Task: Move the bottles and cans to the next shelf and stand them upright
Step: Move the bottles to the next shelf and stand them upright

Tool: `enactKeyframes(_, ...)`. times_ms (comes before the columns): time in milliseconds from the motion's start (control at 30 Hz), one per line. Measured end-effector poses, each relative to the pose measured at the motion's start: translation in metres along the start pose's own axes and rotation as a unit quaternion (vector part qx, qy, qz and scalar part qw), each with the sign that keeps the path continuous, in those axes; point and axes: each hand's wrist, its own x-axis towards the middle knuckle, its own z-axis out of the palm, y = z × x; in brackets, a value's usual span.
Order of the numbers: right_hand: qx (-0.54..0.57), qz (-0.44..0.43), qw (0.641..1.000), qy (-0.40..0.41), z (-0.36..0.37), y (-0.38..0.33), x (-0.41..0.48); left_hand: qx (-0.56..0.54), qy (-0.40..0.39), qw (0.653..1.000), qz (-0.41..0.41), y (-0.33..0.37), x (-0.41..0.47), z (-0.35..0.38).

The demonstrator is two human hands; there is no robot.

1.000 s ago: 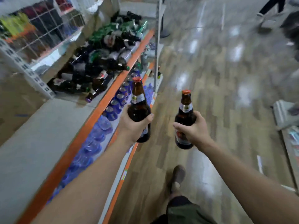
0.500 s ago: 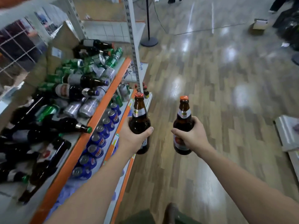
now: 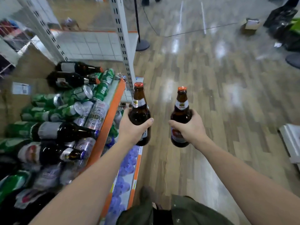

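**A:** Carrying two at once, mid-walk. The left hand (image 3: 134, 129) wraps the left bottle (image 3: 139, 111) low on the body. Its thumb lies across the front and the other fingers are hidden behind the glass. The right hand (image 3: 191, 129) does the same on the right bottle (image 3: 181, 111), fingers curled round the belly. Both bottles are upright, caps up, in the air over the floor (image 3: 211, 95), just off the shelf edge (image 3: 110, 114).

**B:** What changed in the last second?

**A:** Grips haven't, the view has. The pile (image 3: 65, 111) was ahead of the hands a second ago. Now it lies left of them and nearer the camera. The post (image 3: 125, 46) that ends this bay is just ahead-left of the left bottle. The white shelf (image 3: 90, 44) beyond it has come into view.

**B:** That's the target?

**A:** My read, yes: next bay, past the post. Pick is done for these two, transport is nearly done, placing not started.

**B:** Risks?

**A:** The left bottle runs close to the post, so it should swing wide. It's glass onto a hard shelf: base down first, release only once each one stands. The pile still holds plenty of lying bottles and cans, so many more trips.
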Motion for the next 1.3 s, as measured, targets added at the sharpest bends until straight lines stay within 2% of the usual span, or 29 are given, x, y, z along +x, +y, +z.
enactKeyframes(133,-0.004,-0.011,1.0,-0.009,0.008,-0.024,0.039,-0.016,0.001,1.0,-0.009,0.014,0.037,-0.001)
enactKeyframes(300,-0.014,-0.035,0.998,-0.044,0.022,-0.04,0.081,-0.018,0.053,0.998,-0.027,0.012,0.061,-0.002)
enactKeyframes(533,-0.002,-0.12,0.976,-0.183,0.077,-0.096,0.099,-0.038,0.199,0.979,-0.023,0.032,0.04,-0.042)
enactKeyframes(667,0.014,-0.216,0.927,-0.306,0.141,-0.156,0.067,-0.028,0.335,0.942,-0.007,0.055,-0.006,-0.109)
enactKeyframes(833,0.046,-0.315,0.843,-0.435,0.228,-0.229,-0.035,0.026,0.522,0.852,-0.007,0.086,-0.12,-0.21)
enactKeyframes(933,0.063,-0.335,0.787,-0.514,0.26,-0.254,-0.113,0.048,0.615,0.786,-0.018,0.093,-0.203,-0.249)
enactKeyframes(1100,0.066,-0.324,0.721,-0.61,0.298,-0.246,-0.236,0.038,0.708,0.704,-0.042,0.077,-0.319,-0.293)
enactKeyframes(1167,0.064,-0.335,0.697,-0.631,0.309,-0.236,-0.283,0.046,0.709,0.702,-0.046,0.059,-0.356,-0.313)
enactKeyframes(1300,0.054,-0.335,0.673,-0.657,0.337,-0.203,-0.382,0.065,0.699,0.71,-0.057,0.009,-0.433,-0.356)
